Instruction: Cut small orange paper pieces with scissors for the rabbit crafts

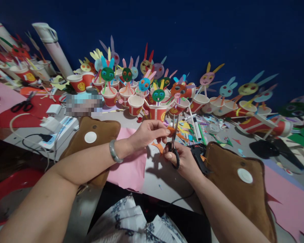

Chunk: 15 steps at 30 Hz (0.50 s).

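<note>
My left hand (pixel 152 133) pinches a small piece of orange paper (pixel 170 130) between thumb and fingertips. Black-handled scissors (pixel 175 148) are in my right hand (pixel 183 160), blades pointing up and away, right beside the orange paper. Whether the blades touch the paper I cannot tell. Below the hands, another orange paper scrap (pixel 158 146) shows over the table. A black glue gun (pixel 199 157) lies just right of my right hand. Pink paper (pixel 131 165) lies under and beside my left wrist.
Paper cups with paper rabbit faces (pixel 158 96) stand along the back against a blue wall. Brown cushion-like pads (pixel 238 189) lie on both sides. Markers (pixel 197 129) and paper scraps spread behind my hands. A power strip (pixel 59 133) and second scissors (pixel 22 104) are at left.
</note>
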Motion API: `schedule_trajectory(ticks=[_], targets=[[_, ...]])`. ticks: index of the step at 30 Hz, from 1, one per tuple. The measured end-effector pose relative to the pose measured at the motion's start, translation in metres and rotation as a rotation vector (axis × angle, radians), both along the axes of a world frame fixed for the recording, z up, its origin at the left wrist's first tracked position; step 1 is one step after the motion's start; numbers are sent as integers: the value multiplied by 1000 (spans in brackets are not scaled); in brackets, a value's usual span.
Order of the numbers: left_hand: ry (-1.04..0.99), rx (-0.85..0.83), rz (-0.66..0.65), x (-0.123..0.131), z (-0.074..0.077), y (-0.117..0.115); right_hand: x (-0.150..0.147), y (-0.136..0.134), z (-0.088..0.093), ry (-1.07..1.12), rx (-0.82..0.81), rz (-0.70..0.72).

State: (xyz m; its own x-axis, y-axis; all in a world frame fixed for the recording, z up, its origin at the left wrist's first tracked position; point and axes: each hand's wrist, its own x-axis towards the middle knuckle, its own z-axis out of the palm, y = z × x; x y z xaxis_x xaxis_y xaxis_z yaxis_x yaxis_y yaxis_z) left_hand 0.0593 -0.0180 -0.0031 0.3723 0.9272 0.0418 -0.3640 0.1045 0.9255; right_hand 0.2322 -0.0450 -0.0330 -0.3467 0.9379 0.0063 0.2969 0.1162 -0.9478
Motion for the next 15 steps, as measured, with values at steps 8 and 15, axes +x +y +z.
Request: schedule_trajectory(ticks=[8, 15], targets=[[-22, 28, 3, 0, -2, 1, 0, -1, 0, 22, -21, 16], [-2, 13, 3, 0, 0, 1, 0, 0, 1, -8, -9, -4]])
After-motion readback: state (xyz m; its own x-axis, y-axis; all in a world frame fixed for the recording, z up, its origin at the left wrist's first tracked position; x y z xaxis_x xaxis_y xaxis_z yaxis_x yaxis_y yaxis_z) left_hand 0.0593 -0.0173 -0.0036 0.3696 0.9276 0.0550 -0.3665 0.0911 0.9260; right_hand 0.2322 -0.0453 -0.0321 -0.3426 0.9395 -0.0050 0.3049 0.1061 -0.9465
